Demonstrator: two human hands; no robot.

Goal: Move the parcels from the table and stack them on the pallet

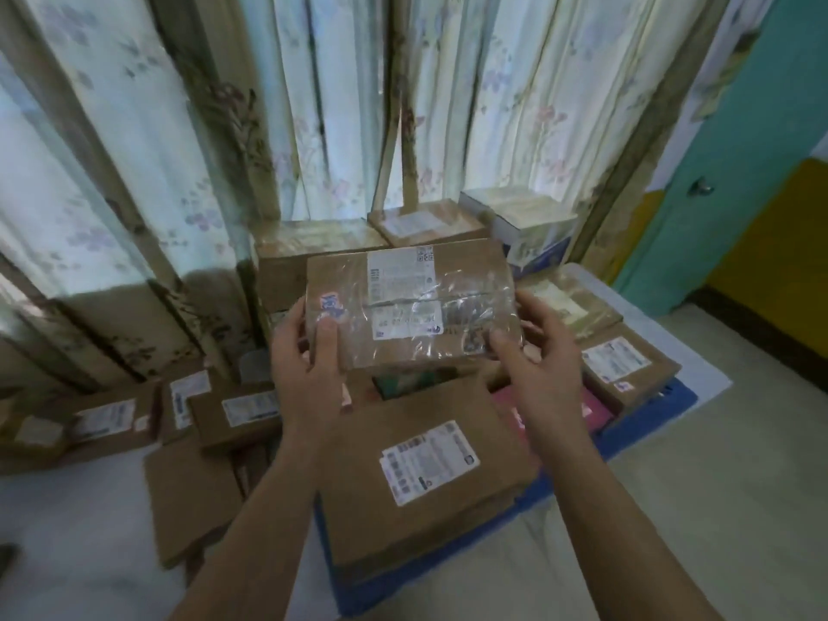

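Observation:
I hold a brown cardboard parcel [410,302] wrapped in clear tape, with white labels on top, above the pallet stack. My left hand [309,365] grips its left side with the thumb on top. At the parcel's right side, my right hand [535,356] holds it, thumb on top and fingers underneath. Below lies the blue pallet [654,423], loaded with several brown parcels; the nearest is a large labelled box [421,477]. More parcels [224,414] lie on the white table [76,531] at the left.
Floral curtains [313,105] hang close behind the stack. A white and blue box [528,230] sits at the back right of the pile. A teal and yellow wall [739,195] stands at the right, with pale floor [717,486] beside the pallet.

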